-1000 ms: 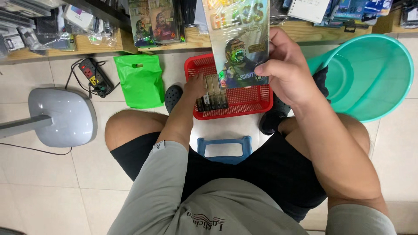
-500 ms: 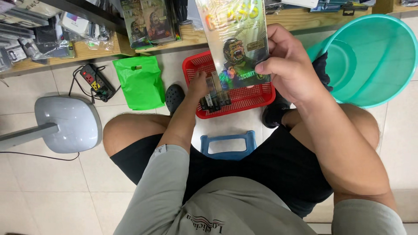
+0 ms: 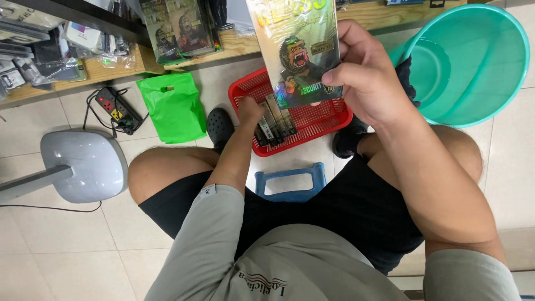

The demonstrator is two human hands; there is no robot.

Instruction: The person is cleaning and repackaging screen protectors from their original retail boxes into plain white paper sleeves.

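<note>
The right hand (image 3: 365,78) is closed on a flat pack (image 3: 298,53), with the thumb on the front and the fingers behind its right edge. The pack is shiny and colourful, with a picture of a roaring gorilla on it. It is held up in the air over the red basket (image 3: 329,120). It stands almost upright, its long side running up and down, with the top tipped a little to the left and cut off by the top of the picture.

The left hand (image 3: 249,110) reaches down into the basket at its left edge and touches the dark slim packs (image 3: 273,124) standing there. I cannot tell if it is gripping one.

The basket sits on the floor (image 3: 67,245). A teal tub (image 3: 473,61) is to its right. A green bag (image 3: 174,106) lies to its left.
</note>
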